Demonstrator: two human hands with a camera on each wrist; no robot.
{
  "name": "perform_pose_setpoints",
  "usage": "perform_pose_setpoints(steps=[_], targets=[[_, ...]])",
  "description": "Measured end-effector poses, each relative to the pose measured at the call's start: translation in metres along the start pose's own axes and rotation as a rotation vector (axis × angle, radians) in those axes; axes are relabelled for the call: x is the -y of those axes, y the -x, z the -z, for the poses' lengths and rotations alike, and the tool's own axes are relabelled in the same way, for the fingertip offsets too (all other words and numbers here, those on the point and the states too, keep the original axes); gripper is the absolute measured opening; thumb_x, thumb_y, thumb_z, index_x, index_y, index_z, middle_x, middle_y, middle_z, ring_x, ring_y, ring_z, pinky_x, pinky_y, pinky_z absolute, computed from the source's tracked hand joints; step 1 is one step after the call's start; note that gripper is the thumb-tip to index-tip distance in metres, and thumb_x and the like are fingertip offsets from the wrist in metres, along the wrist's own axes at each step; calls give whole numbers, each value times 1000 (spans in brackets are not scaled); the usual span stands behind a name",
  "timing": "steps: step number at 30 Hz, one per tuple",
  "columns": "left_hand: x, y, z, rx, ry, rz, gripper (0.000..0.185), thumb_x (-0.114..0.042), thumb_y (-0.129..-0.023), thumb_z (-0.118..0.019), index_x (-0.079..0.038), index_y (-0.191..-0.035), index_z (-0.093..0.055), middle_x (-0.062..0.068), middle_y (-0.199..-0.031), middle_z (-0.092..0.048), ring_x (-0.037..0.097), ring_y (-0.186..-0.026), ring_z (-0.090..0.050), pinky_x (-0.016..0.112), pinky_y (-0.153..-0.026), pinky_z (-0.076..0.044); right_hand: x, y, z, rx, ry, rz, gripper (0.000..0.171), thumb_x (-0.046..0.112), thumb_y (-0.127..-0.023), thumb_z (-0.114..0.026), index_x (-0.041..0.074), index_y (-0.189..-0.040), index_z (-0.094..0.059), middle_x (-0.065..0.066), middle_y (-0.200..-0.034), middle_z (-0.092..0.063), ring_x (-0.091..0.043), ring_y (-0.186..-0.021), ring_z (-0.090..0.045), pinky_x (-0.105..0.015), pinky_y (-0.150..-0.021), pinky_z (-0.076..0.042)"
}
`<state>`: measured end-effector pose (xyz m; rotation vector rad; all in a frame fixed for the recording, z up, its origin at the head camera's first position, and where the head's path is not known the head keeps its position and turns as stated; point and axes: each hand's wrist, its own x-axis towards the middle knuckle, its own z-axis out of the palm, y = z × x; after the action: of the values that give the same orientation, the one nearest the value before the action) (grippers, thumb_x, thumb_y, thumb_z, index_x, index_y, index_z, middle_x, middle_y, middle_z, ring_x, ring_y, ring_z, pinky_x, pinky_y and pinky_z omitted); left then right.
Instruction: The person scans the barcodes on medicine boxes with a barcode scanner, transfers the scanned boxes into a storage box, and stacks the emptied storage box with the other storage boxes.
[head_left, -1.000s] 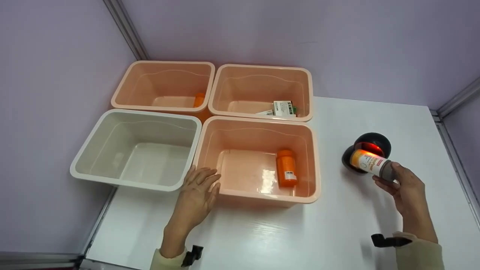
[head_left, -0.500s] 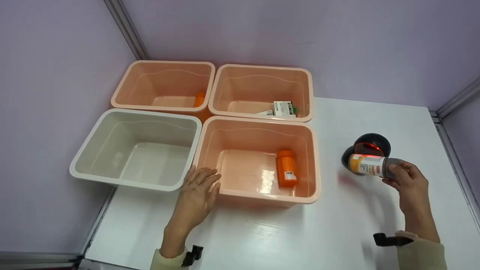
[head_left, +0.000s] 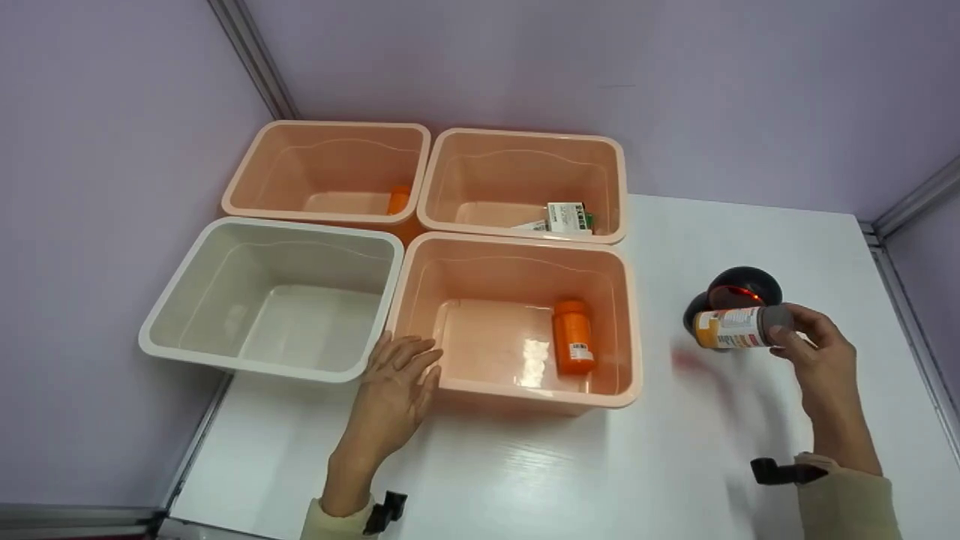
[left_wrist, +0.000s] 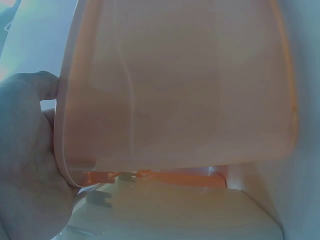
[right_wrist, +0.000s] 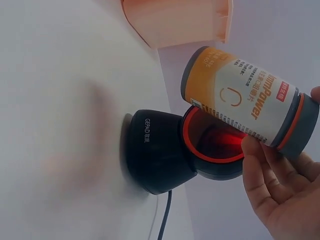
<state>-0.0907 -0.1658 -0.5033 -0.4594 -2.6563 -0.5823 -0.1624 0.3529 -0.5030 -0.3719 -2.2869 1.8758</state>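
Two hands in the head view: with the right hand (head_left: 825, 367), grips an ImmPower bottle (head_left: 731, 328) by its grey cap (head_left: 771, 316), just this side of a black GEPAD scanner (head_left: 759, 281); long axis roughly sideways, body left of the fingertips, base toward the front peach bin (head_left: 525, 394). With the left hand (head_left: 394, 386), well apart, rests relaxed fingers on that bin's rim. In the left wrist view, touches the rim, fingertips mostly hidden. In the right wrist view, holds the tilted bottle across the scanner's red-lit window (right_wrist: 220, 142).
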Motion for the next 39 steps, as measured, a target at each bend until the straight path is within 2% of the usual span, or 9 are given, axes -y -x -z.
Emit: perform_pose_setpoints(steps=[6,8,11,17,23,34,39], targets=[[0,0,-1,-3,8,1,30,-32,-97,-48,-14,-110,-69,-2,-119,-65,22,-122,-52,43,-119,-20,7,-3,-2,33,196,60,43,9,-90,-59,10,-132,-50,15,-113,-54,0,-95,-54,-5,-72,-46],[0,0,-1,-1,9,4,30,-32,-97,-48,-14,-110,-69,-2,-119,-65,23,-122,-52,43,-119,-20,10,-4,-3,36,284,78,44,11,-90,-58,12,-134,-49,15,-116,-53,1,-97,-52,-4,-74,-44],[0,0,0,6,6,6,30,-32,-97,-48,-15,-110,-68,-2,-119,-64,23,-122,-52,42,-120,-19,12,-5,-3,49,350,99,46,11,-90,-58,14,-135,-48,13,-121,-51,3,-99,-51,-2,-76,-43],[0,1,0,10,-8,-3,30,-32,-97,-47,-16,-111,-68,-2,-119,-64,22,-122,-51,42,-119,-20,14,-7,-1,96,391,135,52,5,-88,-56,14,-138,-45,15,-123,-48,9,-102,-50,0,-76,-44],[0,1,1,9,-13,-8,30,-32,-97,-47,-16,-110,-68,-1,-119,-65,21,-122,-51,42,-120,-20,15,-10,0,122,426,154,56,1,-86,-56,16,-138,-45,17,-120,-47,10,-102,-50,-1,-73,-44],[0,0,0,12,8,-5,30,-32,-98,-46,-16,-110,-68,0,-118,-64,20,-121,-52,42,-119,-21,18,-14,-2,141,464,169,58,-1,-84,-56,17,-138,-45,1,-131,-48,11,-102,-48,-1,-72,-43],[-1,0,1,15,3,-2,30,-32,-98,-46,-15,-110,-68,0,-118,-64,20,-121,-52,42,-120,-19,19,-17,0,144,483,175,59,-3,-83,-56,18,-137,-46,5,-130,-50,10,-101,-48,-1,-72,-40]])
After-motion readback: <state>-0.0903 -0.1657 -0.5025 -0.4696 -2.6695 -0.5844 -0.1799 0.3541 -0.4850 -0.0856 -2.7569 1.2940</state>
